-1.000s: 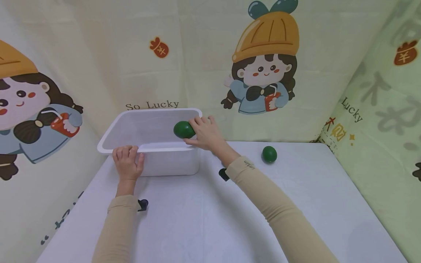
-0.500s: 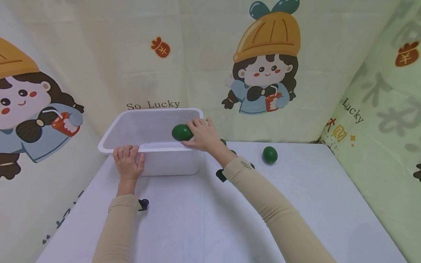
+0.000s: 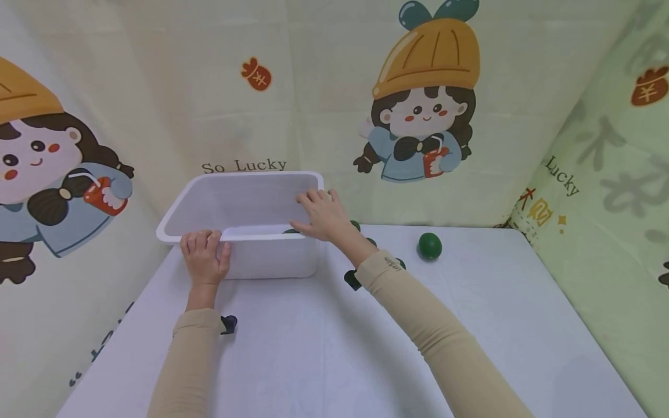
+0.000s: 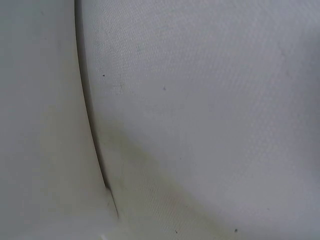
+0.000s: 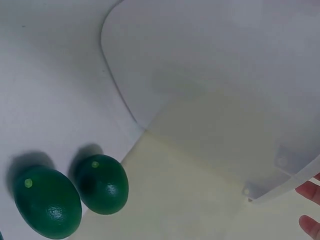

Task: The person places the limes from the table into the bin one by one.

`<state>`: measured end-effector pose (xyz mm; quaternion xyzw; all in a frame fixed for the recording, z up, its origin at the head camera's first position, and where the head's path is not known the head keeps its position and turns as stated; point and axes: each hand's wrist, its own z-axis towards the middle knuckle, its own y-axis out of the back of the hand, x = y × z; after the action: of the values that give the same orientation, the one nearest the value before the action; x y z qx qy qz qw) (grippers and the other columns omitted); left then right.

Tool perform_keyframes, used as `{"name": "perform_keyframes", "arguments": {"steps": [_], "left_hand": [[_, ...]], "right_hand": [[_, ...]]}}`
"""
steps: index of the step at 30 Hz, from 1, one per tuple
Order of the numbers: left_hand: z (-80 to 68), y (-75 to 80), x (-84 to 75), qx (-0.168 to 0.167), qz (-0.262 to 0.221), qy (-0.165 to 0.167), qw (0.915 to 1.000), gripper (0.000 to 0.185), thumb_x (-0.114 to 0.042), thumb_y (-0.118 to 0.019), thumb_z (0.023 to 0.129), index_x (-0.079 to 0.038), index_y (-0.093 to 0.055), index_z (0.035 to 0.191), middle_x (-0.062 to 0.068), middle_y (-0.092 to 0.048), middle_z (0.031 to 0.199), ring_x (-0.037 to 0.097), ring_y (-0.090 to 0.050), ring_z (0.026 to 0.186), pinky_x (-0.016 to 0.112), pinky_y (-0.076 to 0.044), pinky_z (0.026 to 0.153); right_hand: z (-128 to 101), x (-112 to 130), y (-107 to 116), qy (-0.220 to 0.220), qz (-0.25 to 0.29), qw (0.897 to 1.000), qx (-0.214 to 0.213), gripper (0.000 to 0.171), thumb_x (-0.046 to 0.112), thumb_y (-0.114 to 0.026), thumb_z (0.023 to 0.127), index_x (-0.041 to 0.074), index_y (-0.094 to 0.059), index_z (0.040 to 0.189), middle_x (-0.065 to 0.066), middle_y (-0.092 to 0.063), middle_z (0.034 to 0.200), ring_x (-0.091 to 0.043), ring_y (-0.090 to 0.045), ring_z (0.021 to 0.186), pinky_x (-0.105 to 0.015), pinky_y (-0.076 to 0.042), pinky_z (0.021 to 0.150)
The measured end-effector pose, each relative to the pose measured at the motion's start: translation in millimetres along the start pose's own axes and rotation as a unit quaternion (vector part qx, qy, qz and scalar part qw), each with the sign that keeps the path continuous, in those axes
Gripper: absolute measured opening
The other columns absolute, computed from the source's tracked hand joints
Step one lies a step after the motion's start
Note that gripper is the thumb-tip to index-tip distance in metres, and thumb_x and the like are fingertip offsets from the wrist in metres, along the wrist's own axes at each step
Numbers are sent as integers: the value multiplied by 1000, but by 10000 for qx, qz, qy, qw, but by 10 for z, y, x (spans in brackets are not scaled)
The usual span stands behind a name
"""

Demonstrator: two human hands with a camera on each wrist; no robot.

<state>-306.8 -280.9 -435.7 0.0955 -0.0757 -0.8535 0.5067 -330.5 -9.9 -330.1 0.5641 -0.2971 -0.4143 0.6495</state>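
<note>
A white plastic bin [image 3: 269, 259] stands at the back left of the table. My left hand [image 3: 204, 258] grips its near rim, fingers over the edge and thumb on the outside. Above the bin's right end, my right hand [image 3: 324, 216] has its fingers spread and holds nothing. Below it, a sliver of a green avocado [image 3: 291, 231] shows inside the bin, mostly hidden by the near rim. The left wrist view shows only white surfaces. In the right wrist view, two smooth, dark green avocados [image 5: 47, 202] lie beside the bin, and fingertips [image 5: 310, 191] appear at its rim.
One avocado [image 3: 430, 247] lies on the right of the white table [image 3: 496, 313]. Others are partly hidden behind my right forearm. A printed cloth [image 3: 324, 116] hangs behind the table and along both sides. Small black cameras [image 3: 228, 324] sit at the wrists.
My right hand lowered an avocado into the bin and let it go; it now lies inside. My left hand has stayed on the rim.
</note>
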Motion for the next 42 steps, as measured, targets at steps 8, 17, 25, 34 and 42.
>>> {"name": "perform_keyframes", "arguments": {"steps": [8, 17, 25, 34, 42], "left_hand": [[7, 6, -2, 34, 87, -49, 9999, 46, -45, -35, 88, -1, -51, 90, 18, -47, 85, 38, -39, 85, 52, -25, 83], [9, 9, 2, 76, 50, -5, 10000, 46, -45, -35, 88, -2, -51, 90, 18, -48, 86, 38, -40, 86, 53, -25, 85], [-7, 25, -8, 277, 106, 86, 9995, 45, -43, -35, 88, -1, -51, 93, 19, -47, 89, 38, -39, 89, 54, -24, 86], [-11, 36, -4, 379, 120, 145, 9991, 46, -43, -34, 88, -1, -51, 95, 19, -47, 90, 37, -38, 90, 54, -24, 86], [-6, 33, -1, 360, 118, 113, 9992, 46, -43, -34, 89, -1, -52, 94, 19, -47, 90, 37, -39, 90, 54, -24, 86]], "right_hand": [[-14, -27, 3, 13, 79, 10000, -8, 59, 58, -36, 88, 21, -34, 135, -1, -39, 129, -21, -37, 119, -46, -18, 104], [-79, -119, 1, -154, 463, 9987, -146, 56, 55, -39, 89, 21, -37, 134, -1, -41, 130, -22, -36, 122, -47, -17, 104], [-182, -251, -12, -271, 487, 9977, -378, 57, 55, -39, 88, 21, -36, 134, -3, -41, 128, -23, -36, 119, -48, -16, 104], [-360, -410, -27, -307, 745, 9945, -676, 56, 53, -41, 88, 19, -38, 132, -5, -42, 126, -24, -37, 117, -49, -17, 103], [-541, -544, -88, -400, 896, 9905, -961, 55, 51, -42, 88, 16, -42, 130, -7, -44, 126, -26, -38, 118, -49, -20, 102]]}}
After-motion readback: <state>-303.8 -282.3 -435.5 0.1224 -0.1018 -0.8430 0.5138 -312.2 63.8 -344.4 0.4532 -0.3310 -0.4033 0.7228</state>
